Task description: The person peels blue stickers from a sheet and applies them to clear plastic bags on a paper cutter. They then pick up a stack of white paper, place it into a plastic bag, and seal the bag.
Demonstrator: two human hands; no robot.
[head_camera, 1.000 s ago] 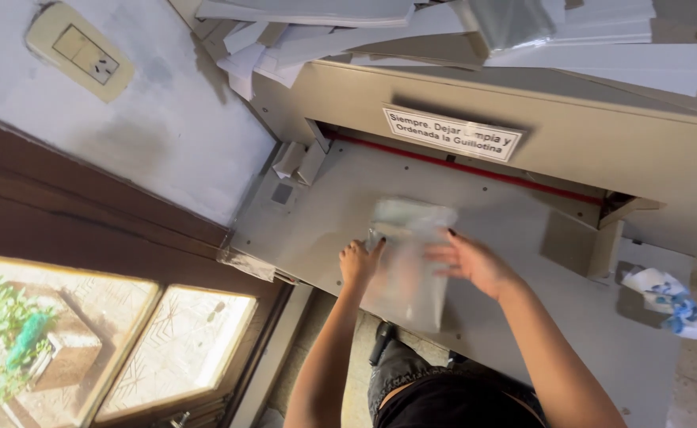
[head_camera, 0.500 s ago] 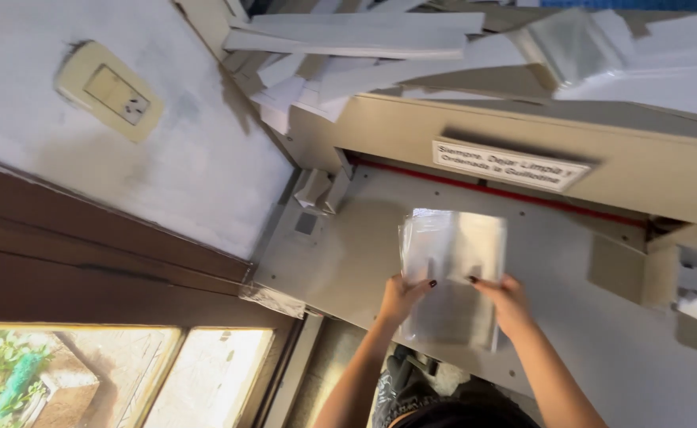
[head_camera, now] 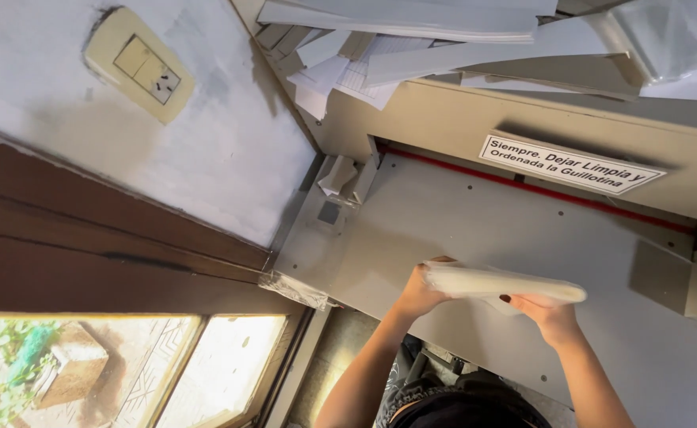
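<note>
A thick stack of pale sheets wrapped in clear plastic (head_camera: 500,281) is held edge-on just above the grey table of a paper cutting machine (head_camera: 459,222). My left hand (head_camera: 417,290) grips the stack's left end. My right hand (head_camera: 550,315) holds it from below near the right end, dark-painted nails showing. The stack lies roughly level, its long edge towards the camera, over the near part of the machine table.
A red line (head_camera: 538,190) runs along the cutting slot under a white label (head_camera: 570,164). Loose paper strips (head_camera: 412,32) pile on the machine top. A wall switch (head_camera: 138,66) is at left, a wooden frame and window (head_camera: 127,364) below left, a grey block (head_camera: 665,277) at right.
The stack lay flat on the machine table, both hands on its near end. Now it is lifted and tipped edge-on, closer to me. The view has shifted left and nearer.
</note>
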